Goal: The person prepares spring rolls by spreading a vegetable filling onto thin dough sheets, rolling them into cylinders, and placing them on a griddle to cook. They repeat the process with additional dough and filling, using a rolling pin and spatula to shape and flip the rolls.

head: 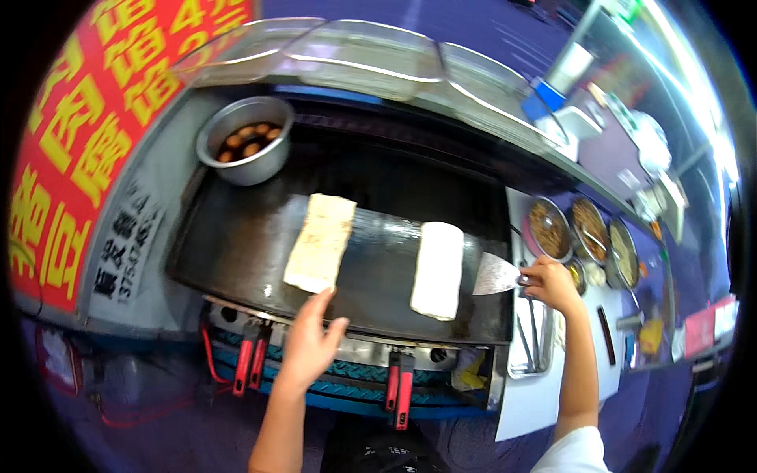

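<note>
Two oblong flatbreads lie apart on a dark flat griddle. The left flatbread has a lightly browned, flaky top; the right flatbread is paler and smoother. My left hand reaches over the griddle's front edge, its fingertips at the near end of the browned flatbread. Thumb and fingers are spread, and nothing is held. In my right hand is the handle of a wide metal scraper. Its blade points left, over the griddle's right side, a short gap from the pale flatbread.
A metal pot of eggs in dark liquid stands at the back left corner. Bowls of filling sit on the right counter, near a metal tray with utensils. Red-handled tools hang at the griddle's front. Clear bins line the back.
</note>
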Action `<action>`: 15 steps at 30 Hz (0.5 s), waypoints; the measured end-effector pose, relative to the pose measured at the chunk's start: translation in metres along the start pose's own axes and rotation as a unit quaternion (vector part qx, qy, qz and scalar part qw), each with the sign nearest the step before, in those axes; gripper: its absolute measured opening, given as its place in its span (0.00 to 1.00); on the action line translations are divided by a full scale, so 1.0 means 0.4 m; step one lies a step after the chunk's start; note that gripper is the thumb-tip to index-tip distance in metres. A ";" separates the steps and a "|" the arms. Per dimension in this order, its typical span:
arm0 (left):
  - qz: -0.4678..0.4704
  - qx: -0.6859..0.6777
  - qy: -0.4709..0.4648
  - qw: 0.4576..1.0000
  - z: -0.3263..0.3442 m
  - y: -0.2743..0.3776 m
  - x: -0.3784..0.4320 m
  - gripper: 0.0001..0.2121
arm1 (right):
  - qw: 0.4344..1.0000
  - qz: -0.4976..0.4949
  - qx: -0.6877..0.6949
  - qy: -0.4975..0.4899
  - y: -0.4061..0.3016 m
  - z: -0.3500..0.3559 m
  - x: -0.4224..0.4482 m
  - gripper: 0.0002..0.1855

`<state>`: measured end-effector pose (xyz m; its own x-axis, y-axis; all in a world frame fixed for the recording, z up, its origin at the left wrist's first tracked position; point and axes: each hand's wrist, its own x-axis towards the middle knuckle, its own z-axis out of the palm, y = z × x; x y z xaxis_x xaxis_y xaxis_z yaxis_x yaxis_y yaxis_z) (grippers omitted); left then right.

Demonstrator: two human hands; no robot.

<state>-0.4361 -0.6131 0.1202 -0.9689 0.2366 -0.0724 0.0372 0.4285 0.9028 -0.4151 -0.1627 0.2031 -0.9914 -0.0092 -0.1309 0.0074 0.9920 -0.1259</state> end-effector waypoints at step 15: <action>0.001 0.260 -0.012 0.965 0.730 0.080 0.213 0.44 | 0.992 -0.044 0.107 -0.055 0.271 0.220 0.266 0.24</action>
<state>-0.4459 -0.3248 0.0190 -0.9628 0.2561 -0.0862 0.1637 0.8066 0.5680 -0.5082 -0.0672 0.0892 -0.9693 -0.1200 -0.2145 -0.0397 0.9376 -0.3453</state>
